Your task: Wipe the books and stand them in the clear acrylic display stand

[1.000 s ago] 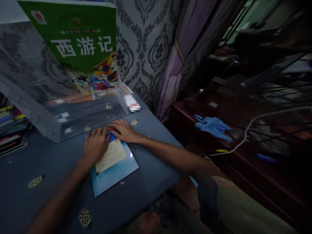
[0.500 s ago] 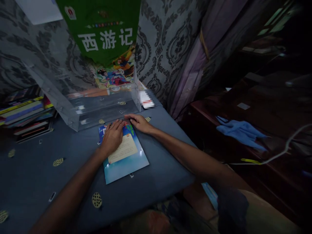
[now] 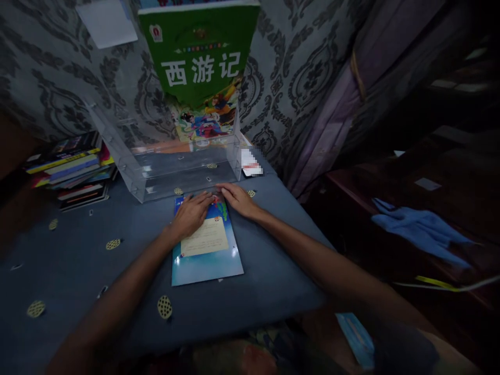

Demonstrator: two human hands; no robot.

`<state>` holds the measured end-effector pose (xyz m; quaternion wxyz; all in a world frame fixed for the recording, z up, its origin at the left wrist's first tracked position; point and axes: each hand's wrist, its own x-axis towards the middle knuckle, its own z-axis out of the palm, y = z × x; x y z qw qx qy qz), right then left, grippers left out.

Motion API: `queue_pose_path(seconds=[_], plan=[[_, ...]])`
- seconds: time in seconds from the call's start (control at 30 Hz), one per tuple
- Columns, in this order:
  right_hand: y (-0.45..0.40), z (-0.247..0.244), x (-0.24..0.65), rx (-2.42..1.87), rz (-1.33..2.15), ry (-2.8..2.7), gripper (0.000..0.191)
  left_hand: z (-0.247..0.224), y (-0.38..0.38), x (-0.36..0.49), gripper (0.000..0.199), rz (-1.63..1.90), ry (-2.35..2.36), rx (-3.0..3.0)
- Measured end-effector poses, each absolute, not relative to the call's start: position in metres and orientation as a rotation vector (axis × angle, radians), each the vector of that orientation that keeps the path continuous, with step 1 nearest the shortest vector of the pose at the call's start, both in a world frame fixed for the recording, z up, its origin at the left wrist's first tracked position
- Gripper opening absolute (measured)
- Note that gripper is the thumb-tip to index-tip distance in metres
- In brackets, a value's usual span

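Note:
A thin blue book (image 3: 211,260) with a cream text panel lies flat on the cloth-covered table. Across its upper left part rests my left hand (image 3: 192,214), fingers stretched out and pointing to the far edge. My right hand (image 3: 239,200) is at the book's far right corner, its fingers extended along the top edge and holding nothing that I can see. Just beyond both hands stands a clear acrylic rack (image 3: 187,174). A green picture book (image 3: 203,67) with white Chinese characters stands upright in the rack's right part.
Left of the rack is a stack of books (image 3: 74,161). A white card or box (image 3: 250,162), partly blurred, lies at the rack's right side. The table (image 3: 281,260) ends on the right, past which a blue cloth (image 3: 417,224) lies on a dark red surface. Behind hangs a purple curtain (image 3: 328,135).
The view has shifted, so everything sits further right in it. Both hands stay on the book in nearly the same pose, and the book looks turned slightly straighter.

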<state>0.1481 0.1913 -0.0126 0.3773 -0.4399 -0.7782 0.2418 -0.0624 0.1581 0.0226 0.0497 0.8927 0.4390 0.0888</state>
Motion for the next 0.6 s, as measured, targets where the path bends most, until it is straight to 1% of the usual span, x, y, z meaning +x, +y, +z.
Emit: queue_pose_path(seconds=[0.13, 0.27, 0.3, 0.43, 0.5, 0.6], plan=[[0.173, -0.007, 0.150, -1.156, 0.630, -1.949, 0.039, 0.043, 0.153, -0.065, 0.041, 0.186, 1.263, 2.666], [0.155, -0.006, 0.151, -1.157, 0.714, -1.889, 0.042, 0.062, 0.128, -0.047, 0.025, 0.111, 1.259, 2.696], [0.153, -0.006, 0.151, -1.154, 0.732, -1.871, 0.043, 0.064, 0.120, -0.040, 0.024, 0.071, 1.297, 2.715], [0.150, -0.005, 0.151, -1.160, 0.788, -1.783, 0.046, 0.061, 0.092, -0.016, 0.042, -0.048, 1.492, 2.810], [0.152, -0.004, 0.151, -1.148, 0.817, -1.749, 0.046, 0.056, 0.085, -0.009, 0.042, -0.075, 1.557, 2.836], [0.154, -0.004, 0.153, -1.120, 0.857, -1.708, 0.046, 0.052, 0.083, -0.005, 0.032, -0.104, 1.609, 2.833]])
